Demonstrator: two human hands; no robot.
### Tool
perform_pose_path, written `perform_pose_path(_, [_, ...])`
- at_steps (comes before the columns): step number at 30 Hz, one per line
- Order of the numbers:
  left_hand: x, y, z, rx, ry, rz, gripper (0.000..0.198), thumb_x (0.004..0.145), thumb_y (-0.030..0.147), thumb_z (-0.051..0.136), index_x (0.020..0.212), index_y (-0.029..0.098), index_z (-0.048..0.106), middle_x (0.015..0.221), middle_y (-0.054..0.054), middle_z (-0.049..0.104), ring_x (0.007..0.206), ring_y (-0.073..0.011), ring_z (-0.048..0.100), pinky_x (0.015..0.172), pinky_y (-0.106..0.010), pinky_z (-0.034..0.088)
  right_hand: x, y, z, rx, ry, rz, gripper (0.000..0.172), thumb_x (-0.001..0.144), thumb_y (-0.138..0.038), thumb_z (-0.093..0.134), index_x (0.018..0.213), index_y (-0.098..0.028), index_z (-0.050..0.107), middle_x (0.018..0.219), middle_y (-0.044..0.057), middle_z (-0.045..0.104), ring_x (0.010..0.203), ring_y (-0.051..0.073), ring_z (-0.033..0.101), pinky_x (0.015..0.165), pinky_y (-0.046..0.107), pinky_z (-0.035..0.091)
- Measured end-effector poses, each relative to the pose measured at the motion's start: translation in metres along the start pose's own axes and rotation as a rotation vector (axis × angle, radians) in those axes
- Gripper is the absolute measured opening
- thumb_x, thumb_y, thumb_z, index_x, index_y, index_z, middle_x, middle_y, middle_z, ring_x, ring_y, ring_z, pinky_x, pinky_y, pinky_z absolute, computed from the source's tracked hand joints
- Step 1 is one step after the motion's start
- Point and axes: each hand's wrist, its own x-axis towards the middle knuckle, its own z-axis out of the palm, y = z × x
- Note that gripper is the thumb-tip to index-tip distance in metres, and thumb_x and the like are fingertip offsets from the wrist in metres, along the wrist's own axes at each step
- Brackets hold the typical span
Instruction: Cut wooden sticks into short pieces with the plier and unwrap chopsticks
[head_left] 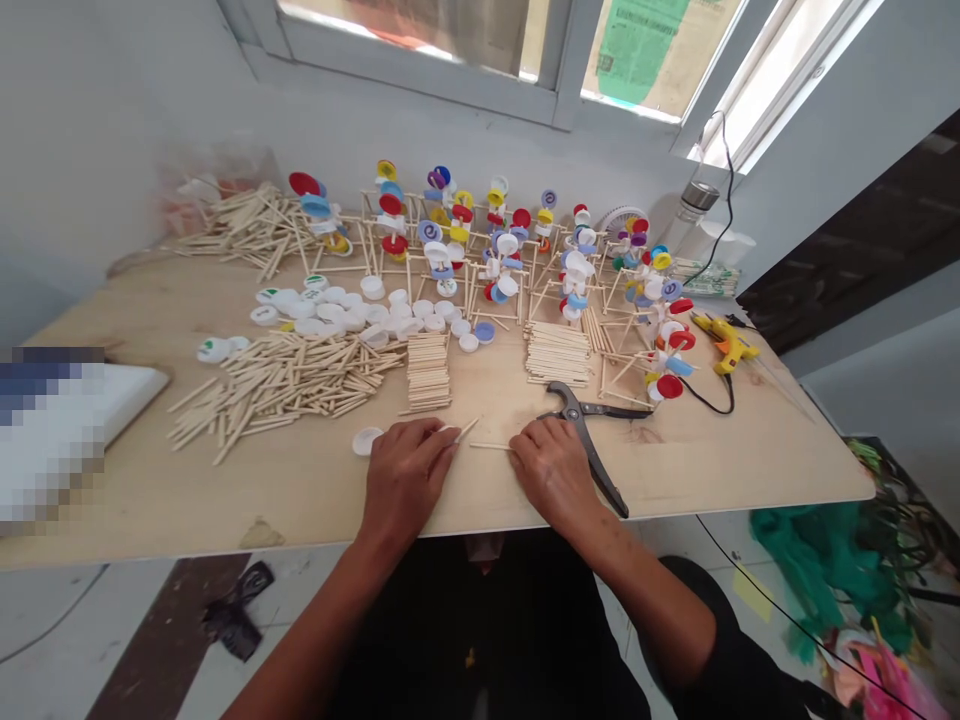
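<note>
Near the table's front edge, my left hand [405, 468] is closed on a short wooden stick [468, 430], whose end sticks out past the thumb. A white bottle cap [366, 441] lies beside that hand, partly behind it. My right hand [553, 470] pinches a second wooden stick [491, 446] that points left, almost level with the tabletop. Just right of this hand lie dark-handled pliers [597, 458], their jaw end partly behind it. Beyond the hands, two neat stacks of sticks lie, a narrow stack [428, 372] and a wider stack [557, 354].
A loose stick pile [289, 385] lies left, with white caps [349, 312] behind it. Several stick frames with coloured caps [450, 235] stand along the back. On the right are a yellow glue gun [726, 345] and its cable. Another stick heap [251, 228] fills the back left.
</note>
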Motion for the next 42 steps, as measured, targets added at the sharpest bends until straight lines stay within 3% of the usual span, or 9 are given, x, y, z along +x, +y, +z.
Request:
perform_pose_path(8, [0.002,0.003,-0.002,0.016,0.011,-0.015,0.02,0.09,0.024,0.05,0.096,0.021,0.069,0.092,-0.008,0.071,0.089,-0.027,0.063,0.076,-0.041,0.043,-0.001,0.006,0.004,-0.059,0.024,-0.001,0.018,0.089,-0.012,0.055,0.072,-0.019,0.06,0.074,0.005,0.059,0.074,0.021,0.048,0.069,0.035,0.032])
perform_pose_path(15, [0.003,0.004,0.002,0.042,0.028,0.002,0.015,0.089,0.028,0.054,0.093,0.021,0.067,0.092,-0.008,0.071,0.089,-0.0277,0.061,0.075,-0.04,0.041,0.028,0.048,-0.023,-0.148,0.092,0.1,0.018,0.092,-0.017,0.052,0.078,-0.018,0.063,0.08,0.009,0.063,0.079,0.024,0.049,0.071,0.036,0.03])
perform_pose_path(23, [0.007,0.007,0.004,0.069,0.019,0.01,0.015,0.09,0.023,0.051,0.094,0.02,0.066,0.091,-0.008,0.07,0.087,-0.0277,0.06,0.073,-0.039,0.04,0.06,0.085,-0.014,-0.144,0.133,0.154,0.013,0.088,-0.013,0.054,0.081,-0.016,0.066,0.083,0.011,0.066,0.085,0.027,0.051,0.076,0.038,0.032])
perform_pose_path(27, [0.007,0.005,0.005,0.058,-0.006,0.062,0.019,0.091,0.021,0.048,0.096,0.02,0.066,0.094,-0.008,0.07,0.088,-0.0273,0.06,0.072,-0.039,0.042,0.033,0.067,-0.024,-0.08,0.179,0.167,0.012,0.09,-0.019,0.055,0.085,-0.017,0.065,0.086,0.009,0.067,0.085,0.025,0.054,0.078,0.037,0.036])
perform_pose_path(30, [0.007,0.003,0.006,0.066,-0.004,0.117,0.021,0.092,0.021,0.046,0.097,0.019,0.067,0.095,-0.01,0.07,0.089,-0.028,0.061,0.072,-0.039,0.043,-0.005,0.052,-0.035,-0.022,0.216,0.164,0.012,0.093,-0.02,0.052,0.089,-0.019,0.064,0.087,0.005,0.068,0.084,0.021,0.057,0.079,0.035,0.039])
perform_pose_path(33, [0.007,0.002,0.006,0.078,0.002,0.169,0.023,0.093,0.02,0.045,0.095,0.018,0.068,0.096,-0.01,0.07,0.088,-0.0283,0.061,0.072,-0.04,0.044,-0.051,0.054,-0.043,0.134,0.351,0.166,0.013,0.092,-0.016,0.05,0.093,-0.019,0.062,0.088,0.006,0.069,0.085,0.021,0.06,0.081,0.035,0.043])
perform_pose_path(36, [0.005,0.002,0.004,0.09,0.009,0.219,0.026,0.093,0.018,0.043,0.094,0.017,0.069,0.097,-0.011,0.07,0.088,-0.029,0.061,0.071,-0.04,0.044,-0.095,0.081,-0.048,0.1,0.391,0.279,0.013,0.092,-0.018,0.05,0.096,-0.019,0.062,0.091,0.007,0.069,0.089,0.021,0.063,0.082,0.035,0.047])
perform_pose_path(38, [0.003,0.001,0.004,0.094,0.012,0.242,0.027,0.093,0.017,0.042,0.093,0.017,0.069,0.098,-0.012,0.07,0.089,-0.0298,0.062,0.07,-0.041,0.045,-0.113,0.113,-0.05,0.008,0.373,0.463,0.016,0.092,-0.026,0.048,0.092,-0.02,0.063,0.09,0.007,0.07,0.087,0.021,0.064,0.079,0.033,0.049])
perform_pose_path(42, [0.0,-0.002,0.005,0.08,0.001,0.249,0.029,0.093,0.017,0.041,0.093,0.017,0.07,0.101,-0.014,0.07,0.091,-0.0314,0.063,0.07,-0.042,0.046,-0.117,0.19,-0.057,-0.113,0.365,0.659,0.027,0.09,-0.032,0.044,0.093,-0.015,0.064,0.094,0.014,0.07,0.085,0.026,0.065,0.076,0.038,0.051])
